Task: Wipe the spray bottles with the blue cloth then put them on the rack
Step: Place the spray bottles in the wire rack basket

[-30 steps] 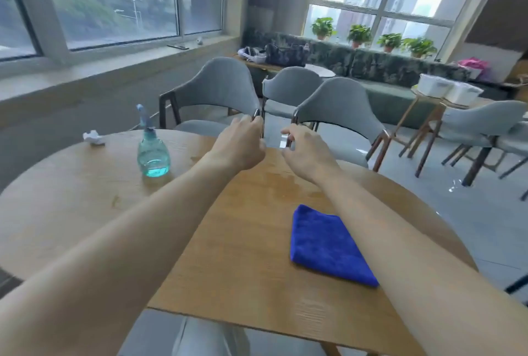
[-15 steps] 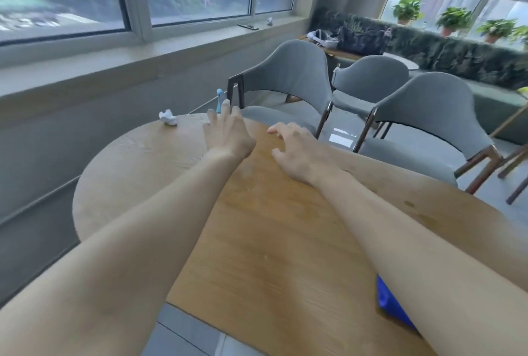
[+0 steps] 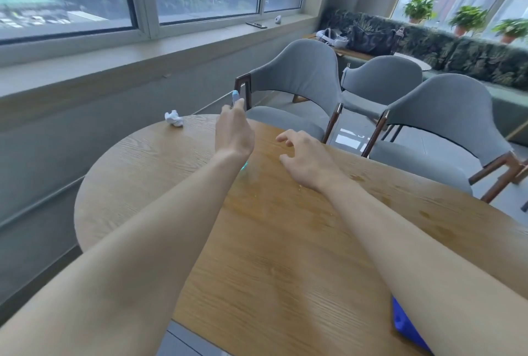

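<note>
Spray bottle [image 3: 235, 95]: mostly hidden behind left hand [image 3: 234, 134]. Only pale-blue nozzle tip above the fingers and a teal sliver of base by the wrist show. It's on far side of round wooden table [image 3: 137, 173]. Left hand's back faces cam, can't tell if fingers wrap bottle. Right hand [image 3: 307, 157] just beside, fingers spread, loosely bent, holding nothing. Blue cloth [image 3: 405, 327] at near edge, partly under R forearm.

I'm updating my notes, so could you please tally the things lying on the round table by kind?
Spray bottle, mostly hidden behind the left hand: 1
Blue cloth: 1
Crumpled white tissue: 1
Total: 3
</note>
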A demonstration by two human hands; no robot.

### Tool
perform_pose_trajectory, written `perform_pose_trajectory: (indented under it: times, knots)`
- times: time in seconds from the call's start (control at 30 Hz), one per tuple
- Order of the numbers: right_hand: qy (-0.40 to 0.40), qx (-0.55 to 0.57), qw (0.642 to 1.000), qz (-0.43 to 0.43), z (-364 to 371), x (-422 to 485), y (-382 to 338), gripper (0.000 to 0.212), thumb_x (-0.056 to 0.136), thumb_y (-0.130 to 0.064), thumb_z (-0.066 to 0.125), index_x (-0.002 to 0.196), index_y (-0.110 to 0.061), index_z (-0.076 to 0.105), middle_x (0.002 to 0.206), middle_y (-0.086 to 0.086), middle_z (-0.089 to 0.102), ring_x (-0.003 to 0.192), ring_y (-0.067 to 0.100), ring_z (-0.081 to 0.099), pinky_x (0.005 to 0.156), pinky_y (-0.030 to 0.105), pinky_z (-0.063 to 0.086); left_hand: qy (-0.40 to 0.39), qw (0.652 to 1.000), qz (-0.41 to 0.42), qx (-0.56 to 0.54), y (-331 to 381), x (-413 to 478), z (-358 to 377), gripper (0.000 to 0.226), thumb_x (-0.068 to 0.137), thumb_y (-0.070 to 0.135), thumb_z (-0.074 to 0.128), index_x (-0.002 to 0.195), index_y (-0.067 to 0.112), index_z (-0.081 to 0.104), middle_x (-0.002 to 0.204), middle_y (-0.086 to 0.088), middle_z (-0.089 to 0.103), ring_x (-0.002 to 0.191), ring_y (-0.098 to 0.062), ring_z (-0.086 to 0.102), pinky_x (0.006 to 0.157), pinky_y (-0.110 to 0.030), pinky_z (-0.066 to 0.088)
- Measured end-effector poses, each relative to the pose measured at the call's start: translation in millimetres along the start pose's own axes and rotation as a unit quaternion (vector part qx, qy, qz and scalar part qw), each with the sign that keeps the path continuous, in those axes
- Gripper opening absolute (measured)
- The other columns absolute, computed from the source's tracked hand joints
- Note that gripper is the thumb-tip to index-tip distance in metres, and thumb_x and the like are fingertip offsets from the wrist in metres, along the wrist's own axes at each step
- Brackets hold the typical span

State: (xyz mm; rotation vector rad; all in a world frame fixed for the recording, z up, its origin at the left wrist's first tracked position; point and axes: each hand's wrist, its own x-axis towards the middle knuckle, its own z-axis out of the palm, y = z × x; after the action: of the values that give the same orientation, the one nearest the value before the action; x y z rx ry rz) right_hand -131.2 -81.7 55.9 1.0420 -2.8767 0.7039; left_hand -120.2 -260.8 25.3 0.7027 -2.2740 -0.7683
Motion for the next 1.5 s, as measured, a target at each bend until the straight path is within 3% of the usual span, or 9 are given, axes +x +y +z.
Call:
perform_pose_trajectory:
  times: [0.23,0.43,0.67,0.77,0.83,0.97,1.13,1.3,1.5]
  knots:
    - [0.024,-0.002,1.0,0.011,-17.3,-12.7,11.4,0.043,0.1,-0.016,0.06,0.142,-0.023,0.059,0.14,0.008,0.057,0.132,0.026,0.052,0.106,0.04,0.046,-0.024,0.996,-0.007,-0.088,30.2,-22.9,-3.6,0.042,0.098,-0.01,0.05,0.132,0.009,0.065,0.114,-0.014,0.072,0.097,-0.031,0.059,0.073,-0.026,0.033]
    - [0.099,-0.011,0.994,0.049,-49.4,-39.0,31.5,0.046,0.099,-0.015,0.06,0.144,-0.022,0.056,0.143,0.005,0.044,0.127,0.029,0.052,0.102,0.04,0.046,-0.139,0.979,0.081,-0.124,81.2,-53.5,-5.7,0.041,0.094,-0.004,0.054,0.124,0.019,0.069,0.11,-0.014,0.073,0.098,-0.033,0.068,0.084,-0.043,0.06]
    - [0.2,0.021,0.974,0.108,-125.0,-103.6,71.7,0.044,0.092,-0.016,0.07,0.136,-0.017,0.063,0.137,0.012,0.055,0.126,0.034,0.055,0.104,0.041,0.046,-0.249,0.929,0.153,-0.227,195.8,-108.5,-1.3,0.035,0.09,-0.002,0.056,0.115,0.019,0.071,0.101,-0.009,0.075,0.096,-0.027,0.07,0.089,-0.043,0.06]
    - [0.247,0.062,0.954,0.16,-170.9,-143.3,94.7,0.035,0.085,-0.009,0.071,0.12,-0.016,0.071,0.122,0.011,0.067,0.113,0.031,0.063,0.086,0.033,0.048,-0.301,0.898,0.179,-0.265,249.1,-140.2,1.0,0.032,0.09,-0.001,0.056,0.113,0.017,0.071,0.101,-0.011,0.075,0.096,-0.027,0.071,0.089,-0.041,0.058]
    - [0.271,0.081,0.941,0.188,-199.6,-172.2,109.0,0.028,0.086,-0.014,0.074,0.113,-0.018,0.074,0.112,0.006,0.071,0.104,0.026,0.065,0.078,0.029,0.044,-0.324,0.878,0.183,-0.301,285.3,-163.3,2.3,0.034,0.085,-0.002,0.051,0.11,0.012,0.069,0.096,-0.012,0.074,0.086,-0.024,0.07,0.077,-0.036,0.057]
    - [0.324,0.084,0.919,0.206,-243.7,-235.8,132.4,0.021,0.083,-0.023,0.074,0.104,-0.026,0.072,0.115,0.004,0.066,0.1,0.024,0.065,0.083,0.036,0.054,-0.359,0.844,0.207,-0.341,352.8,-215.6,4.8,0.026,0.084,0.002,0.047,0.101,0.015,0.06,0.098,-0.012,0.075,0.08,-0.021,0.067,0.064,-0.029,0.052]
    - [0.396,0.078,0.883,0.24,-296.4,-334.5,162.0,0.019,0.082,-0.02,0.069,0.099,-0.028,0.068,0.113,0.004,0.066,0.097,0.022,0.067,0.084,0.041,0.059,-0.398,0.793,0.257,-0.382,434.5,-295.9,7.9,0.019,0.086,0.007,0.047,0.098,0.016,0.058,0.093,-0.01,0.076,0.077,-0.021,0.067,0.066,-0.032,0.052]
    - [0.478,0.095,0.829,0.273,-337.8,-432.2,185.5,0.024,0.087,-0.011,0.065,0.105,-0.025,0.068,0.096,-0.007,0.069,0.087,0.011,0.064,0.065,0.03,0.049,-0.429,0.752,0.304,-0.398,509.7,-380.0,6.9,0.016,0.093,0.01,0.045,0.094,0.018,0.059,0.102,-0.011,0.076,0.084,-0.021,0.064,0.07,-0.033,0.047]
    - [0.523,0.051,0.785,0.329,-370.3,-535.1,218.4,0.019,0.082,-0.015,0.064,0.095,-0.028,0.067,0.089,-0.005,0.069,0.083,0.023,0.068,0.067,0.033,0.051,-0.467,0.716,0.339,-0.392,572.1,-477.3,7.7,0.016,0.089,0.002,0.049,0.092,0.012,0.062,0.08,-0.002,0.066,0.074,-0.019,0.058,0.059,-0.028,0.041]
